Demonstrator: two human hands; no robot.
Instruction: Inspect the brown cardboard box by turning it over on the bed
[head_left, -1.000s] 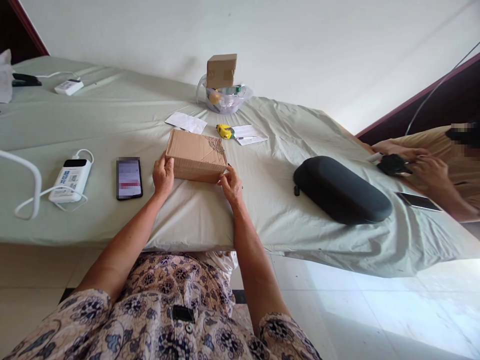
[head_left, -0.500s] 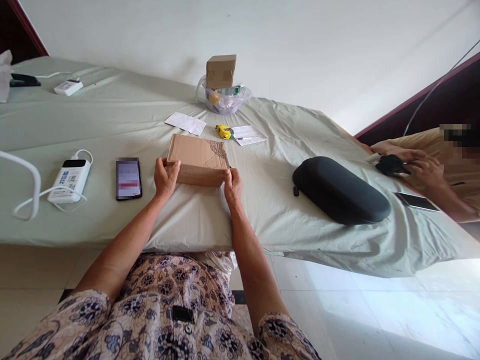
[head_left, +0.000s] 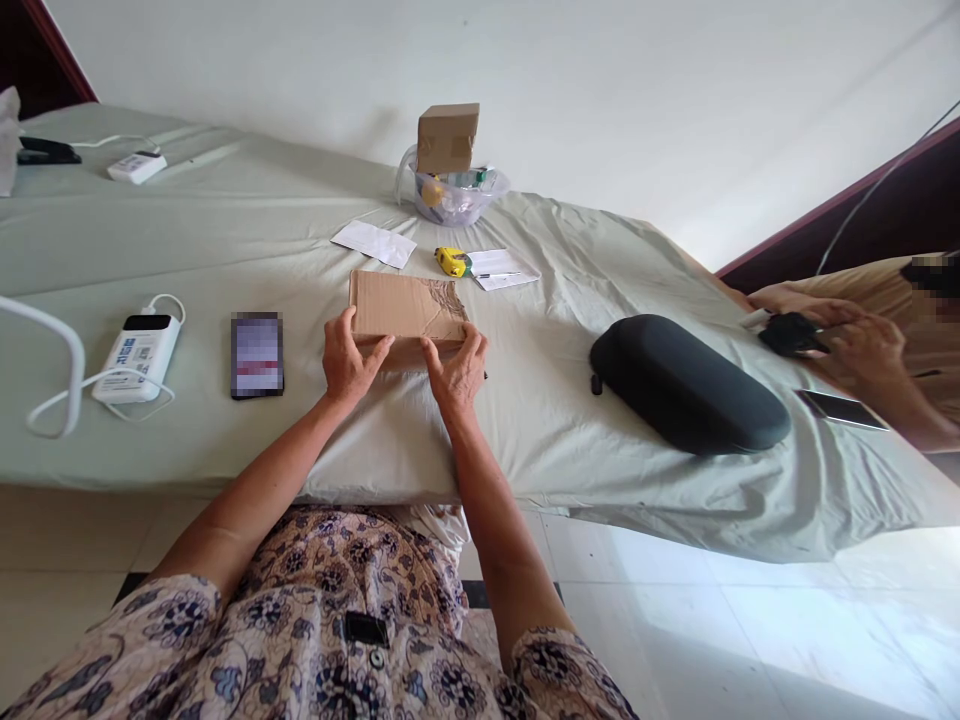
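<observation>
Filling the grip of left hand (head_left: 349,360) and right hand (head_left: 456,372), a cardboard box (head_left: 397,302) is held, thumbs (head_left: 380,350) now turned inward

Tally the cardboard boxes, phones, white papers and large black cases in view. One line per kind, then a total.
Cardboard boxes: 2
Phones: 2
White papers: 2
Large black case: 1
Total: 7
</observation>
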